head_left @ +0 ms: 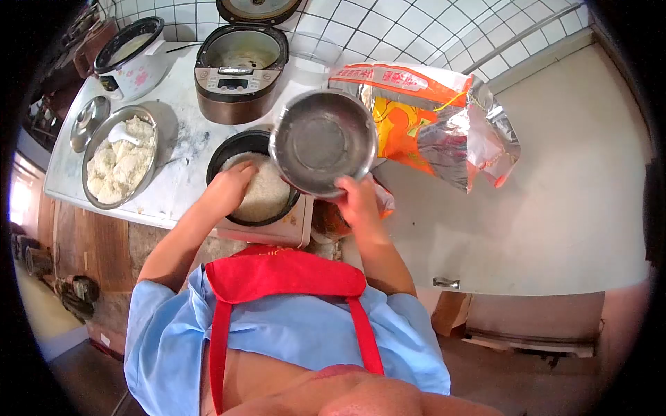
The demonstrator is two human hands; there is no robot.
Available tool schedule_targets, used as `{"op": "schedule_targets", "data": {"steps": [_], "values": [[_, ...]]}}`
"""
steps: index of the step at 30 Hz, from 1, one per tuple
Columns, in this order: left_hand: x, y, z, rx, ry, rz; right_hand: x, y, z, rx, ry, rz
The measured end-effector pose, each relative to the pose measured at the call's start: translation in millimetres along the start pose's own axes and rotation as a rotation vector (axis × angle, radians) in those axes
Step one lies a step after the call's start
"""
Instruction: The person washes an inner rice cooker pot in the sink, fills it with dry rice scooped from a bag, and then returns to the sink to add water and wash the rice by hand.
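Note:
My left hand (232, 187) reaches over the rim of a black inner pot (216, 164), its outstretched fingers touching the white rice (267, 191) inside. The tips are partly hidden in the grains. My right hand (356, 197) grips the near right rim of a round metal bowl (323, 142). That bowl is held above the counter, tilted so its bare inside shows, and its left side covers part of the pot's rim. Beneath the pot is a pale, box-shaped appliance (291, 225) at the counter's front edge.
An open-lidded rice cooker (239, 80) stands behind the pot. At left are a metal basin (156, 139) of cooked rice with a white scoop (123, 133), a metal lid (89, 123) and a floral cooker (135, 69). An orange-silver bag (423, 118) lies right.

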State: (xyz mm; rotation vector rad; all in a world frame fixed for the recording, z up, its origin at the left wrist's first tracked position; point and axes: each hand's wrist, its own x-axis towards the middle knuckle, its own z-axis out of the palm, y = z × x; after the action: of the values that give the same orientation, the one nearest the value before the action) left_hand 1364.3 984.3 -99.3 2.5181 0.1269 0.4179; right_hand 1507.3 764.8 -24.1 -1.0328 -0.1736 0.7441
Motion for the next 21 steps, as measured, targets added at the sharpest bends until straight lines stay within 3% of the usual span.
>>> {"op": "schedule_targets", "data": {"steps": [3, 6, 8, 11, 13, 14, 15, 19, 21], "values": [[-3, 5, -7, 0.064, -0.082, -0.030, -24, -15, -46, -0.030, 0.042, -0.047], [0, 13, -9, 0.047, 0.208, 0.117, -70, -34, -145, -0.057, 0.119, 0.055], [-2, 10, -7, 0.032, 0.150, 0.045, -114, -69, -138, 0.067, 0.350, 0.069], [-2, 12, -7, -0.012, -0.024, -0.121, -158, -115, -153, 0.098, 0.440, -0.119], [1, 12, -10, 0.045, 0.017, 0.059, -171, -149, -182, 0.118, 0.499, -0.172], [3, 14, -12, 0.074, 0.044, 0.146, -169, -165, -192, 0.131, 0.523, -0.215], [3, 20, -14, -0.106, 0.022, 0.061, -162, -183, -202, 0.107, 0.526, -0.196], [9, 27, -20, 0.028, 0.080, 0.105, -89, -225, -203, -0.080, 0.631, -0.155], [6, 18, -11, -0.059, 0.002, 0.024, -45, -242, -198, -0.153, 0.469, -0.003]]}}
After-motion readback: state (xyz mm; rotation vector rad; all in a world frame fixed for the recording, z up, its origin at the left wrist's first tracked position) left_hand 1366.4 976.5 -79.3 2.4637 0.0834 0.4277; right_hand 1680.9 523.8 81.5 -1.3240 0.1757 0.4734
